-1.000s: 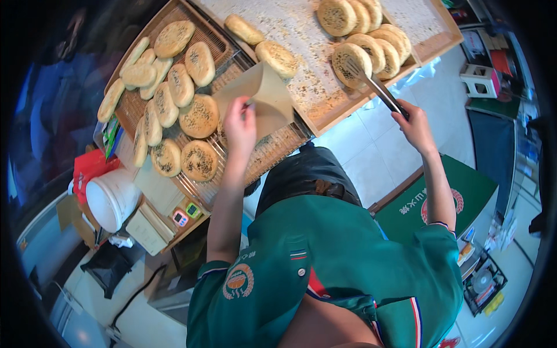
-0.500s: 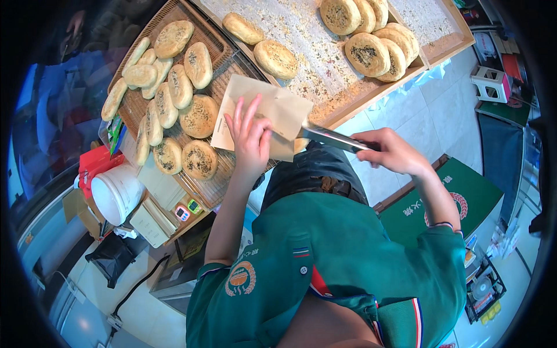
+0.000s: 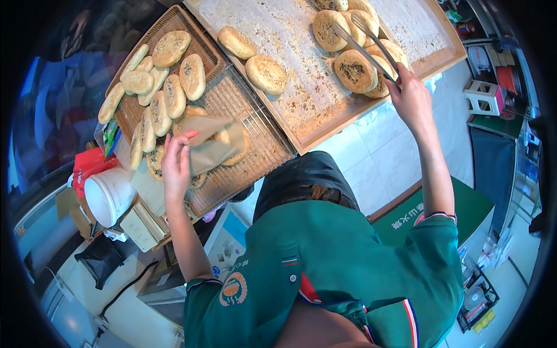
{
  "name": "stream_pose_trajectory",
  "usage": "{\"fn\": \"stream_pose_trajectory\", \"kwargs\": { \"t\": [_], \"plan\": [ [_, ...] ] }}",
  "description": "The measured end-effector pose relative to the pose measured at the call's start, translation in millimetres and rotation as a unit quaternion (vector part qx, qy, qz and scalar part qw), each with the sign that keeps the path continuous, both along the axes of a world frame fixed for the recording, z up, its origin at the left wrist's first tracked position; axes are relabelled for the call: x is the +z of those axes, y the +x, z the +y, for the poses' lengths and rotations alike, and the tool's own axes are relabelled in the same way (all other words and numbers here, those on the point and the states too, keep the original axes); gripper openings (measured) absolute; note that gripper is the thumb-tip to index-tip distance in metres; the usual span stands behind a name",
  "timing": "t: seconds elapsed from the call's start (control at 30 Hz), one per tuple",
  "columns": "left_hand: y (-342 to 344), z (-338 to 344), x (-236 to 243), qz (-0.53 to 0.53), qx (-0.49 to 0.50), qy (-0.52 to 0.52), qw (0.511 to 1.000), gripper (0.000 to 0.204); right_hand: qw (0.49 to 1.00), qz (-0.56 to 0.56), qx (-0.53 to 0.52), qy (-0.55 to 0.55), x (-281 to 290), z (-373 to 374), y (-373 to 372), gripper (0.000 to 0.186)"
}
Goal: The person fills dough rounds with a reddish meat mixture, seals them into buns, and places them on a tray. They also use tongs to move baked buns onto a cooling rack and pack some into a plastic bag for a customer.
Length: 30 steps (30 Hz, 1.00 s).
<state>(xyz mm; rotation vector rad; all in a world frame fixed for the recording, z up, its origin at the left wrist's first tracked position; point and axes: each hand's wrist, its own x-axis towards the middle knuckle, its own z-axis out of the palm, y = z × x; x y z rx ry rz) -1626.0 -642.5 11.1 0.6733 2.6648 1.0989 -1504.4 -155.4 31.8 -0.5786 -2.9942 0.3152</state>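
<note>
My left hand [image 3: 177, 159] pinches a brown paper bag [image 3: 210, 152] by its edge, above the wire rack. Beside the bag's right side part of a round seeded bread [image 3: 239, 146] shows; I cannot tell if it lies inside the bag. My right hand [image 3: 409, 95] is closed round the handle end of metal tongs [image 3: 371, 56]. The tongs' two arms are spread, reaching over a cluster of round sesame-topped breads [image 3: 353, 71] on the wooden-edged tray [image 3: 313, 110]. Whether the tips touch a bread is unclear.
Two oblong breads [image 3: 266, 74] lie on the tray's left part. Several long breads [image 3: 174, 95] fill a wicker basket [image 3: 209, 49] and the rack [image 3: 255, 168] at left. A white bucket [image 3: 107, 197] and a red bag [image 3: 93, 168] stand left of the rack.
My right hand has swung the tongs away from the bag, up and right to the round breads, and they have spread. My left hand has moved left and slightly down with the bag.
</note>
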Motion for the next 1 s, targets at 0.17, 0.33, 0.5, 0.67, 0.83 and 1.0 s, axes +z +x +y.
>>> {"fn": "stream_pose_trajectory", "kwargs": {
  "t": [0.17, 0.33, 0.5, 0.67, 0.83, 1.0],
  "plan": [
    [39.7, 60.0, -5.6, 0.267, 0.031, -0.093, 0.959, 0.012, 0.997, -0.068, -0.013, -0.017, -27.6, 8.3, -25.0, 0.036],
    [62.1, 66.5, -16.8, 0.318, 0.068, -0.323, 0.889, 0.014, 0.986, -0.018, 0.057, -0.154, -54.8, 24.5, -56.4, 0.030],
    [49.6, 60.9, -3.8, 0.220, 0.003, -0.335, 0.916, 0.038, 0.848, 0.016, -0.034, -0.528, -47.6, -9.8, 6.3, 0.042],
    [41.5, 83.5, 5.5, 0.165, 0.016, -0.270, 0.949, 0.055, 0.735, -0.125, -0.028, -0.666, -47.0, -119.5, 81.5, 0.047],
    [47.6, 76.5, 5.4, 0.166, -0.023, -0.200, 0.965, 0.061, 0.783, -0.176, 0.115, -0.586, -38.2, -177.7, 72.9, 0.040],
    [63.5, 58.1, -0.8, 0.160, -0.079, -0.187, 0.966, 0.054, 0.562, -0.250, 0.001, -0.788, -49.5, -190.2, 69.3, 0.037]
  ]
}}
